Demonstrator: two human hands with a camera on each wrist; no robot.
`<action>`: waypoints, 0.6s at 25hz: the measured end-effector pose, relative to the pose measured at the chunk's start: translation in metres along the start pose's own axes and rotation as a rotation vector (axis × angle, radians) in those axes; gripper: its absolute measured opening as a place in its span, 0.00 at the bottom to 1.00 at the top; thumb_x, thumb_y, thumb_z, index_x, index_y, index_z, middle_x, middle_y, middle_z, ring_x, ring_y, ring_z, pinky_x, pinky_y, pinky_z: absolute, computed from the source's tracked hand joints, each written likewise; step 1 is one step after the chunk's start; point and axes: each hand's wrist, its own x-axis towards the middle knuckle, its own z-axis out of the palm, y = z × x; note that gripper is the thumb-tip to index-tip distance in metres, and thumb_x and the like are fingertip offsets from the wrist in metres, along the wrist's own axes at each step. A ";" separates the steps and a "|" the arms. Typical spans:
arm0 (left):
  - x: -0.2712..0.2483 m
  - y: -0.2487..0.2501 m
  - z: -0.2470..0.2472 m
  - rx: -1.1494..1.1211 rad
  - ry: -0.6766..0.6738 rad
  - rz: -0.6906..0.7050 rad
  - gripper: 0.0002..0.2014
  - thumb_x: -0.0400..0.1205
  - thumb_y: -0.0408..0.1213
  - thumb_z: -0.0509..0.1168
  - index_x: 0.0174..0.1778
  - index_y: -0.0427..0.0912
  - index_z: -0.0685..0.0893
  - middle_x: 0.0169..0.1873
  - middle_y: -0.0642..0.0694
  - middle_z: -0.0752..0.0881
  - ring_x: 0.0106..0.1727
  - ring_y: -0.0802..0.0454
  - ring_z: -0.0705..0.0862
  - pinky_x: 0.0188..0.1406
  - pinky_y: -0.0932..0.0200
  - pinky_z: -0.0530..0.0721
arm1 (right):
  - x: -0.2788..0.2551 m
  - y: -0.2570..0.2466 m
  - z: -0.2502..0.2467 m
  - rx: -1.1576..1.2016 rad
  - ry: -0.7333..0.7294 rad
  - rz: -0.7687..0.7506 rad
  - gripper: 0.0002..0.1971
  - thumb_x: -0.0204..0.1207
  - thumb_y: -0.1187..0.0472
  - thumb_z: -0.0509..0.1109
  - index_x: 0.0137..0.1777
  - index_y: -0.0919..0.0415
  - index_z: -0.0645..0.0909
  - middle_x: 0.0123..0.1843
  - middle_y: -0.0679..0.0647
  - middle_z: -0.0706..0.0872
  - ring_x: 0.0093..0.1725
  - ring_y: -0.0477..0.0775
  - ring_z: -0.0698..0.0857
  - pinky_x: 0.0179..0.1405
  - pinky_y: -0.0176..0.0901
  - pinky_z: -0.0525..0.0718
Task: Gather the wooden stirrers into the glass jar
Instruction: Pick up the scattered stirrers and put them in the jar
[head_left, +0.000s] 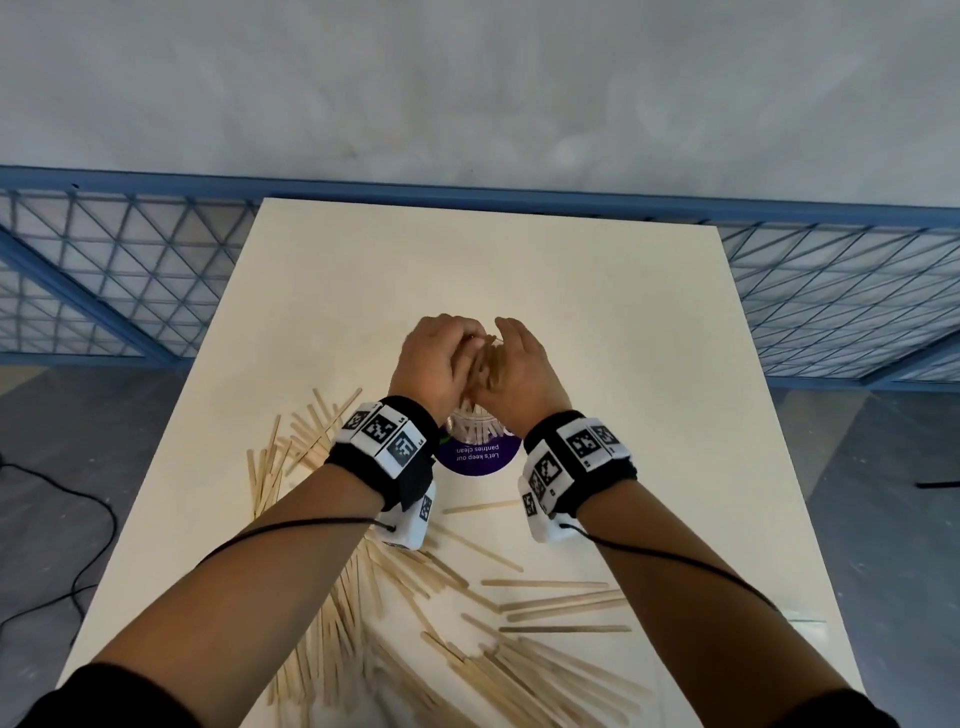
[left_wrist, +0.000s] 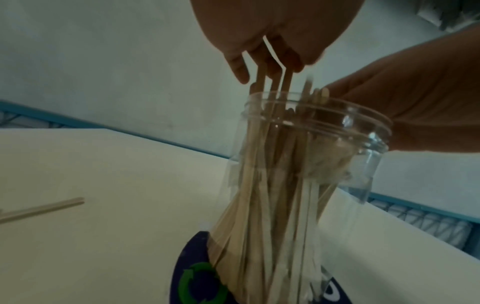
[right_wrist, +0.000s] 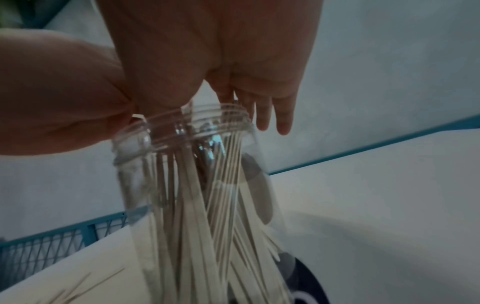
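Note:
A clear glass jar (head_left: 480, 422) (left_wrist: 324, 131) (right_wrist: 182, 131) stands upright on the cream table (head_left: 467, 260), holding several wooden stirrers (left_wrist: 272, 205) (right_wrist: 207, 205). Both hands meet just above its mouth. My left hand (head_left: 436, 358) (left_wrist: 265, 65) curls its fingers around the top ends of a few stirrers that reach down into the jar. My right hand (head_left: 519, 364) (right_wrist: 259, 111) has straight fingers against the rim and the stirrer tops. Each wrist view also shows the other hand beside the rim. The jar mouth is hidden in the head view.
The jar sits on a round purple sticker (head_left: 478, 460). Loose stirrers (head_left: 561, 605) lie scattered on the near half of the table, with a pile at the left (head_left: 291, 452) and another in front (head_left: 415, 649). A blue wire fence (head_left: 130, 270) runs behind the table.

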 end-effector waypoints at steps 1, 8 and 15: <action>0.002 -0.003 0.000 -0.004 -0.022 -0.025 0.07 0.80 0.32 0.64 0.50 0.36 0.86 0.44 0.39 0.87 0.47 0.47 0.81 0.51 0.59 0.76 | 0.004 -0.001 -0.002 -0.007 -0.020 0.002 0.33 0.74 0.56 0.68 0.76 0.65 0.62 0.77 0.62 0.69 0.76 0.60 0.68 0.75 0.50 0.69; -0.007 -0.010 -0.003 0.067 -0.017 -0.105 0.14 0.76 0.35 0.65 0.57 0.40 0.84 0.54 0.40 0.80 0.55 0.46 0.78 0.53 0.60 0.73 | 0.017 -0.002 -0.005 0.098 0.057 0.029 0.16 0.80 0.62 0.59 0.65 0.65 0.77 0.60 0.63 0.85 0.59 0.61 0.84 0.59 0.50 0.82; -0.002 -0.015 -0.007 -0.014 0.027 -0.251 0.10 0.76 0.27 0.68 0.53 0.35 0.85 0.45 0.35 0.86 0.39 0.51 0.78 0.46 0.64 0.75 | 0.013 -0.007 -0.007 0.087 -0.001 0.008 0.25 0.75 0.54 0.68 0.70 0.64 0.72 0.64 0.61 0.83 0.63 0.59 0.81 0.60 0.47 0.79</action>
